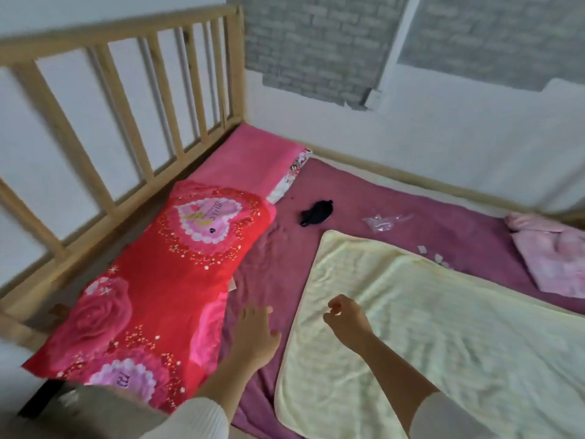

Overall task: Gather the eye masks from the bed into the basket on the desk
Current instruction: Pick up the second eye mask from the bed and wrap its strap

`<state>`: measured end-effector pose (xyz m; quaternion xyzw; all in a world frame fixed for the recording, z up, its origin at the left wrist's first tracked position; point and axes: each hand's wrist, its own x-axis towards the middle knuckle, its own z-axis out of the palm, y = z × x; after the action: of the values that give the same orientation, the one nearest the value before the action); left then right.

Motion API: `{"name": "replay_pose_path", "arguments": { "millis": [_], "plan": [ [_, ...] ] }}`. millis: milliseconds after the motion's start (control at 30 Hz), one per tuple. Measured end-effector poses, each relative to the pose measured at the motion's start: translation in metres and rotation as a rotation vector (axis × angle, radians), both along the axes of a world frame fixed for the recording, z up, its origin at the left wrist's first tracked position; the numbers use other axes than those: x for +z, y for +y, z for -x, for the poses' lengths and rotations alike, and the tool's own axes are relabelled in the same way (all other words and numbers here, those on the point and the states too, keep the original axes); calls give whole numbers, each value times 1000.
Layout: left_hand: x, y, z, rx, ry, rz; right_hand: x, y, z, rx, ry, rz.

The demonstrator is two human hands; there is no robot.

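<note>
Black fabric eye mask lies on purple bedsheet. Left hand spread, empty; right hand loosely curled, empty, over pale yellow blanket.

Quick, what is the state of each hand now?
Left hand: open, fingers spread, holding nothing.
Right hand: loosely curled, apparently empty.

Eye mask behind blanket
</note>
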<state>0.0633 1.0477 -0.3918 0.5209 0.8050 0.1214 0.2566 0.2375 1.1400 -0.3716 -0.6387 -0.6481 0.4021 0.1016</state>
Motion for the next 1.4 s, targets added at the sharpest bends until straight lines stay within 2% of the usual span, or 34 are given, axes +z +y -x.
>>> {"name": "replay_pose_path", "arguments": {
  "millis": [133,267,567,767,967,1067,1167,1300,1400],
  "plan": [
    [-18,68,-39,-10,-61,65,-17,74,-51,10,-100,32],
    [-37,129,-39,1,-59,111,-36,140,-63,73,-179,63],
    [-108,284,19,-11,-27,151,-90,279,-12,118,-219,35],
    [-205,359,54,-16,88,131,-167,372,34,225,-331,-47],
    [-317,370,69,-134,174,162,-251,435,79,325,-371,-220],
    [-343,364,67,-130,231,62,-286,463,96,376,-388,-313],
    [-355,362,69,-134,265,-18,-311,487,112,313,-431,-376],
    [-360,361,69,-140,270,-31,-324,492,122,255,-483,-375],
    [-354,367,71,-132,210,102,-302,483,117,309,-375,-231]
  ]
}}
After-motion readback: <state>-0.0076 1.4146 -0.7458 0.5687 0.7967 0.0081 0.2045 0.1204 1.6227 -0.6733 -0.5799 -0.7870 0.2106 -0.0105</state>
